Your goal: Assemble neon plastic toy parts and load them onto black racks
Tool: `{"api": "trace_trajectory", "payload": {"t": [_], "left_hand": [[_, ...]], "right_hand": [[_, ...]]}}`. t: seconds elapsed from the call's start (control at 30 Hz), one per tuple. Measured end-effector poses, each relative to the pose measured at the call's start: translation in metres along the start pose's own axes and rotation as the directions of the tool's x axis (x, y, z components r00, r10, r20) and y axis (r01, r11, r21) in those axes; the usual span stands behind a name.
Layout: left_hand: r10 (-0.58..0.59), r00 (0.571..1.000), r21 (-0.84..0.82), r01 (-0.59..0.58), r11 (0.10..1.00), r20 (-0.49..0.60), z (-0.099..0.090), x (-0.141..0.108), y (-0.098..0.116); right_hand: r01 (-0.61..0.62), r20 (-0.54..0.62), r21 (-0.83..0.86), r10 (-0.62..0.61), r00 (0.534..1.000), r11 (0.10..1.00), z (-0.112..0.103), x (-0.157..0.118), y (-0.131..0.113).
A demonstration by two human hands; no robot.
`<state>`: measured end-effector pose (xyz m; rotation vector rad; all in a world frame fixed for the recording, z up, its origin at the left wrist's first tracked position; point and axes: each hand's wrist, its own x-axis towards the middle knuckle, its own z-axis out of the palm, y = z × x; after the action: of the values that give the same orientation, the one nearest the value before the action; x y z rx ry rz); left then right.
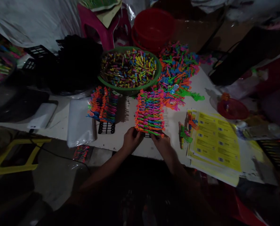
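Note:
A black rack (147, 135) filled with rows of colourful plastic toys (150, 110) lies near the table's front edge. My left hand (132, 139) pinches its near left corner, fingers closed. At the near right corner, my right hand (162, 142) has its fingers closed on the rack beside an orange and green toy end. A second black rack (106, 128) with similar toys (103, 105) stands to the left. Behind them sits a green basin (128, 91) full of small colourful tubes (132, 67). Loose toys (177, 69) are heaped to its right.
Clear plastic bags (79, 122) and a white power bank (42, 115) lie left. Yellow printed sheets (215, 141) cover the right side, with a few toys (185, 133) beside them. Red basins (154, 26), a small red dish (233, 108) and black racks (76, 62) stand farther out.

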<state>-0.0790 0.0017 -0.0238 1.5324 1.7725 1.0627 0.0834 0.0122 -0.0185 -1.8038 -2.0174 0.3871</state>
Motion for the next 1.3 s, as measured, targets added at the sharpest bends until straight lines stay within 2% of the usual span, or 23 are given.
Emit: {"api": "trace_trajectory", "payload": {"t": [0.07, 0.13, 0.23, 0.3, 0.4, 0.57, 0.7, 0.8, 0.87, 0.93, 1.0, 1.03, 1.07, 1.1, 1.13, 1.2, 1.23, 1.3], "left_hand": [[-0.002, 1.0, 0.001, 0.002, 1.0, -0.002, -0.001, 0.001, 0.0], [-0.011, 1.0, -0.015, 0.011, 1.0, 0.014, -0.003, 0.001, -0.001], [-0.013, 0.999, -0.008, 0.013, 1.0, 0.032, -0.008, -0.005, -0.003], [-0.015, 1.0, 0.041, 0.015, 0.999, -0.007, -0.009, -0.011, -0.008], [0.037, 0.997, 0.131, -0.029, 0.991, -0.062, -0.004, -0.022, -0.016], [0.277, 0.96, 0.288, -0.273, 0.918, 0.026, 0.004, -0.024, -0.023], [0.318, 0.945, 0.355, -0.323, 0.877, 0.072, 0.003, -0.021, -0.021], [0.346, 0.935, 0.342, -0.352, 0.871, 0.079, 0.0, -0.024, -0.018], [0.395, 0.913, 0.277, -0.406, 0.871, 0.097, -0.002, -0.029, -0.015], [0.434, 0.888, 0.165, -0.456, 0.874, 0.152, -0.004, -0.034, -0.011], [0.437, 0.869, 0.025, -0.455, 0.89, 0.234, -0.003, -0.039, -0.003], [0.421, 0.862, -0.05, -0.426, 0.904, 0.282, -0.001, -0.04, 0.002], [0.399, 0.853, -0.124, -0.38, 0.917, 0.337, 0.002, -0.041, 0.008], [0.374, 0.839, -0.193, -0.322, 0.927, 0.395, 0.006, -0.042, 0.016], [0.347, 0.824, -0.251, -0.256, 0.934, 0.448, 0.011, -0.042, 0.023], [0.29, 0.8, -0.321, -0.129, 0.938, 0.526, 0.02, -0.041, 0.038], [0.263, 0.798, -0.337, -0.079, 0.938, 0.543, 0.024, -0.041, 0.044], [0.212, 0.823, -0.337, -0.027, 0.941, 0.527, 0.029, -0.041, 0.051]], "right_hand": [[-0.007, -0.013, 0.005, 0.007, 1.0, 1.0, 0.004, 0.0, 0.001], [-0.025, 0.023, 0.046, 0.024, 0.999, 0.999, 0.0, -0.002, 0.003], [-0.083, 0.08, 0.216, 0.067, 0.995, 0.973, -0.014, -0.008, 0.005], [-0.108, 0.037, 0.329, 0.102, 0.994, 0.938, -0.025, -0.01, 0.004], [-0.064, -0.029, 0.404, 0.083, 0.996, 0.912, -0.036, -0.008, 0.0], [0.015, -0.028, 0.393, -0.004, 1.0, 0.92, -0.039, 0.005, -0.004], [-0.013, 0.068, 0.331, -0.01, 0.998, 0.944, -0.04, 0.011, -0.003], [-0.028, 0.104, 0.285, -0.002, 0.995, 0.958, -0.046, 0.008, 0.001], [-0.083, 0.091, 0.226, 0.064, 0.994, 0.971, -0.055, 0.003, 0.009], [-0.253, 0.069, 0.05, 0.25, 0.966, 0.966, -0.066, -0.001, 0.023], [-0.474, 0.041, -0.193, 0.49, 0.871, 0.859, -0.076, -0.005, 0.038], [-0.542, 0.042, -0.286, 0.576, 0.817, 0.79, -0.078, -0.007, 0.044], [-0.575, 0.057, -0.328, 0.624, 0.78, 0.749, -0.079, -0.009, 0.049], [-0.586, 0.078, -0.308, 0.633, 0.77, 0.75, -0.079, -0.012, 0.051], [-0.579, 0.089, -0.23, 0.609, 0.788, 0.782, -0.078, -0.017, 0.05], [-0.495, 0.09, 0.047, 0.49, 0.867, 0.867, -0.075, -0.03, 0.041], [-0.422, 0.088, 0.194, 0.412, 0.907, 0.886, -0.074, -0.038, 0.034], [-0.284, 0.138, 0.406, 0.249, 0.959, 0.869, -0.077, -0.054, 0.023]]}}
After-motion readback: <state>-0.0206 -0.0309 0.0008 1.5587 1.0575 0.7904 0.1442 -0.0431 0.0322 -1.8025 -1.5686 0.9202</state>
